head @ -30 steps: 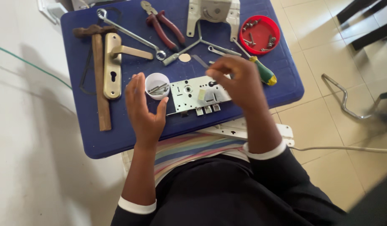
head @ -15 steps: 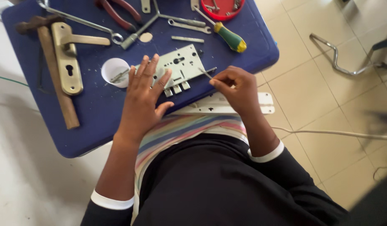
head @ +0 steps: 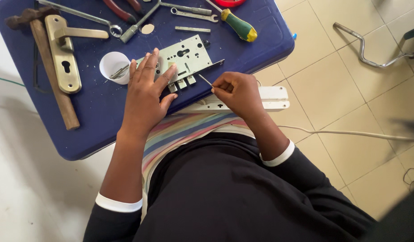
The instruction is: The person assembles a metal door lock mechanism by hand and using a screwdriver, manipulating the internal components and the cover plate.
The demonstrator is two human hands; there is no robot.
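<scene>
— What's the left hand [head: 146, 96] doing?

— It lies flat on the lock case [head: 184, 60], fingers [head: 148, 67] spread open and pressing down – gripping nothing. The lock sits near the front edge of the blue desk [head: 99, 112], tilted, its three bolts pointing toward the person.

— And the right hand [head: 237, 92]?

— Just off the desk's edge, fingers closed in a pinch on a thin metal pin [head: 205, 80]. The pin's free end points up toward the lock's faceplate, close beside it; whether it touches I cannot tell.

— What else is on the desk?

— A small white cup [head: 112, 66] just left of the left hand, with bits of metal inside. Farther left a brass handle plate [head: 63, 56] lies beside a wooden hammer [head: 52, 76]. Along the far side – a spanner [head: 81, 15], red pliers [head: 121, 9], another wrench [head: 193, 14] and a screwdriver [head: 238, 26] with a green and yellow grip.

— And below the desk?

— A white strip [head: 272, 98] lies across the person's lap under the right hand, on striped cloth [head: 184, 127]. A cable [head: 350, 133] runs over the tiled floor [head: 332, 89], and a bent metal rod [head: 368, 49] lies well apart to the right
</scene>
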